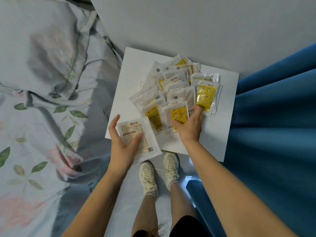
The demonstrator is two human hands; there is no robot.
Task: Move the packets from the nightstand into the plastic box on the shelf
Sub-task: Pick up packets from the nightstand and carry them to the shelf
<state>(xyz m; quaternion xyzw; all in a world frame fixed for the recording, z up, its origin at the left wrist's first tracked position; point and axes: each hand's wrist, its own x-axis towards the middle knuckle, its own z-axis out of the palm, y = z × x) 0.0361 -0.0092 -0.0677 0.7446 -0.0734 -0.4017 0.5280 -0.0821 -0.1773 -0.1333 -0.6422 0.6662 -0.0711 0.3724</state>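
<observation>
Several clear and yellow packets lie in a loose pile on the white nightstand. My left hand holds a pale packet with a barcode at the nightstand's near left corner, thumb on top of it. My right hand lies on the pile's near edge, fingers curled over a yellow star-printed packet, its fingertips touching another yellow packet at the right. The plastic box and the shelf are out of view.
A bed with floral bedding runs along the left. A blue curtain hangs at the right, close to the nightstand. My feet in pale sneakers stand just before the nightstand. A grey wall is behind.
</observation>
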